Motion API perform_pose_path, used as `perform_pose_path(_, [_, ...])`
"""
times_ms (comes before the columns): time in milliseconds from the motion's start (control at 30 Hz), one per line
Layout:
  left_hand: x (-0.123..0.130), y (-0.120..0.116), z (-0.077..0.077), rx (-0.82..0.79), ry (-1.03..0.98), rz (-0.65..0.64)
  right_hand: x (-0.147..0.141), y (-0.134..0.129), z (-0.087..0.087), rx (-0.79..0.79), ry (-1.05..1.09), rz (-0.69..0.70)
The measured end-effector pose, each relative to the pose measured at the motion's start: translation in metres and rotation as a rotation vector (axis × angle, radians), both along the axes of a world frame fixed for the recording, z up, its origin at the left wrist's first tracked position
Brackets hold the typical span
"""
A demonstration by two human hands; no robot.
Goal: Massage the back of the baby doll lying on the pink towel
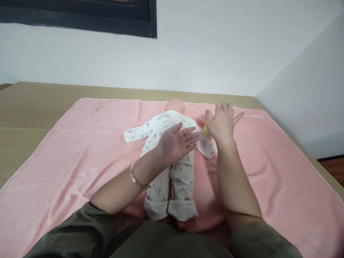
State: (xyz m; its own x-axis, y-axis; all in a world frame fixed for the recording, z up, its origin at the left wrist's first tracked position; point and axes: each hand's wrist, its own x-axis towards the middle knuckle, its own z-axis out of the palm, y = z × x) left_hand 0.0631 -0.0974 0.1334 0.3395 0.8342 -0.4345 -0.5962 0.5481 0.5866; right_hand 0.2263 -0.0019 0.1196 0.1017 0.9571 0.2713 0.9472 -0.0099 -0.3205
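Note:
A baby doll (175, 105) lies stretched out with its smooth, bald head pointing away from me. It wears a white printed top (158, 127) with its sleeves out to the sides, and matching trousers (182, 181) with turned-up cuffs. My left hand (177, 141), a silver bangle on its wrist, is above the doll's torso, palm turned up, fingers apart and holding nothing. Near the sleeve on the right, my right hand (222, 122) is raised with its fingers spread, also bare. Something small and yellow (207, 133) shows partly behind the right hand; I cannot make out what it is.
Beneath the doll a wrinkled pink blanket (99, 143) covers much of a wooden table (53, 98). A white wall (201, 53) rises behind the table, with a dark window frame (80, 21) at upper left. Another wall stands at the right.

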Motion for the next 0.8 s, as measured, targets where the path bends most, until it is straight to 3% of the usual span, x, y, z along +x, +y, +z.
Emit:
perform_pose_path(267, [-0.035, 0.0, 0.024, 0.04, 0.021, 0.008, -0.001, -0.027, 0.02, -0.061, -0.009, 0.056])
perform_pose_path(367, [-0.037, -0.005, 0.031, 0.029, 0.013, 0.011, -0.024, -0.048, 0.023, -0.019, 0.082, 0.281])
perform_pose_path(500, [-0.045, -0.011, 0.042, 0.037, -0.08, 0.0, -0.07, -0.095, 0.006, 0.028, 0.112, 0.632])
perform_pose_path(600, [-0.059, -0.011, 0.047, 0.072, -0.019, 0.119, -0.093, -0.138, -0.007, 0.153, 0.087, 0.817])
perform_pose_path(700, [-0.059, -0.01, 0.046, 0.148, -0.024, 0.194, -0.098, -0.166, -0.009, 0.25, 0.06, 0.968])
perform_pose_path(800, [-0.036, -0.017, 0.042, 0.075, -0.113, 0.183, -0.088, -0.161, 0.0, 0.304, 0.012, 1.014])
